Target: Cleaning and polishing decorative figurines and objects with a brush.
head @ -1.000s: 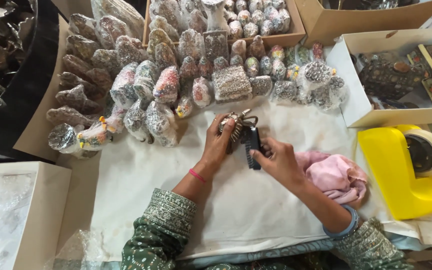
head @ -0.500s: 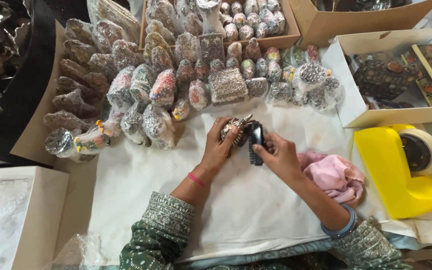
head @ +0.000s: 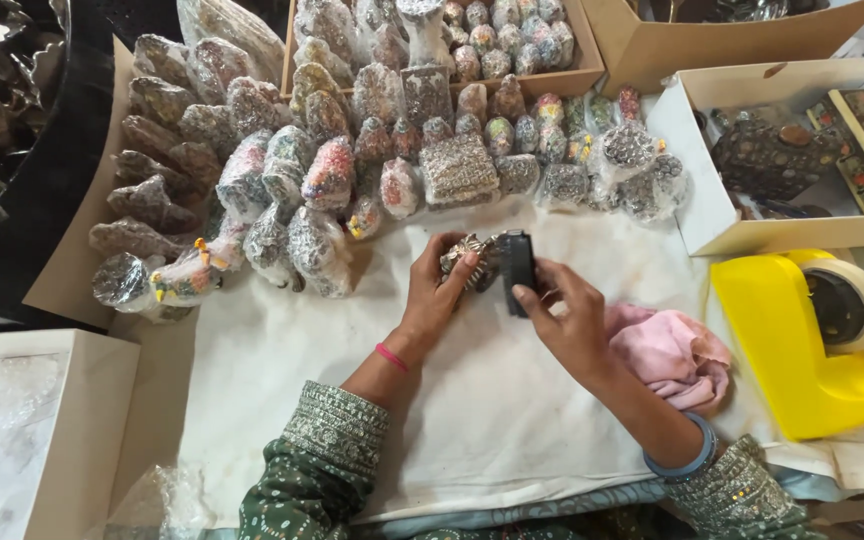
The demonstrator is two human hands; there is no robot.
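Seen from above, 2 bare hands meet over a white cloth spread on the surface. The left hand closes its fingers around a small ornate metallic figurine, held just above the cloth. The right hand pinches a small black rectangular object against the figurine; what it is cannot be told.

The figurine looks hard, bumpy and probably fragile at its fine edges, so its thicker body seems the safest place to grip. It appears light enough for 1 hand.

Just beyond the hands lie many plastic-wrapped ornaments, crowded close together. A crumpled pink cloth sits just beside the right wrist, with a yellow tape dispenser further right. A white cardboard box holds dark decorated pieces.
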